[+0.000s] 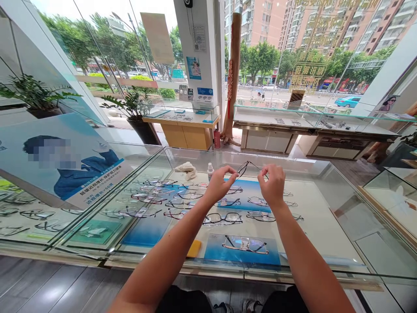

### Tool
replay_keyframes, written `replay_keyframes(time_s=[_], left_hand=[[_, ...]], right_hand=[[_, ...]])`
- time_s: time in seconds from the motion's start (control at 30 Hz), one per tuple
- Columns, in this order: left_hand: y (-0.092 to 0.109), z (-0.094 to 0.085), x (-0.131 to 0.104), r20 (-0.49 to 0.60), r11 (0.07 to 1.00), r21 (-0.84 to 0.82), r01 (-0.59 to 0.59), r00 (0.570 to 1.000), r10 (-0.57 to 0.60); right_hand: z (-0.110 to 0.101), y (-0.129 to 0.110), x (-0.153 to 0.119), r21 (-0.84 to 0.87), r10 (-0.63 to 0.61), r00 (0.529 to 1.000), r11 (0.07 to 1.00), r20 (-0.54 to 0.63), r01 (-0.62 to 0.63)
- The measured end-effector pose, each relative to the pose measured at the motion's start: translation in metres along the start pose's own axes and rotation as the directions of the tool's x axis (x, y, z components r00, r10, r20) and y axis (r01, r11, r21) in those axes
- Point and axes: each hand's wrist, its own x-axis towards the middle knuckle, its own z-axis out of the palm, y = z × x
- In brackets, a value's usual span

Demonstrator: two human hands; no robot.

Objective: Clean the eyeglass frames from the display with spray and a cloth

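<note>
Both hands are raised over the glass display counter (312, 252), holding a dark-framed pair of glasses (247, 163) between them. My left hand (221, 183) pinches its left side between thumb and fingers. On the opposite side, my right hand (273, 183) is closed around the frame, and its fingers hide part of it. Below the hands, several glasses lie in rows, among them a black-rimmed pair (223, 218) and, nearest me, a pair with thin rims (246, 244). Just left of my left hand stand a small white bottle (210, 169) and a crumpled pale cloth (186, 171).
A poster board (74, 182) leans on the left counter. An orange-yellow object (194, 248) lies near the front edge. Farther off are a wooden post (233, 78), a red fire extinguisher (216, 138), a potted plant (141, 128) and more showcases (270, 117) by the windows.
</note>
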Motion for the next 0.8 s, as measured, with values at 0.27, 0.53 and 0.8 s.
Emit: replay_keyframes(time_s=[0.27,0.53,0.8], left_hand=[[0.0,0.012,0.0,0.114,0.927,-0.319,0.196,0.979,-0.168],[-0.003,0.02,-0.002,0.003,0.898,-0.403,0.174,0.982,-0.189],[-0.003,0.021,-0.002,-0.04,0.846,-0.503,0.176,0.973,-0.227]], right_hand=[[-0.001,-0.011,-0.004,-0.18,-0.121,0.979,0.979,-0.162,0.091],[0.007,-0.027,-0.013,-0.03,-0.306,0.944,0.95,0.125,0.312],[0.011,-0.021,-0.013,-0.112,-0.259,0.934,0.95,0.246,0.293]])
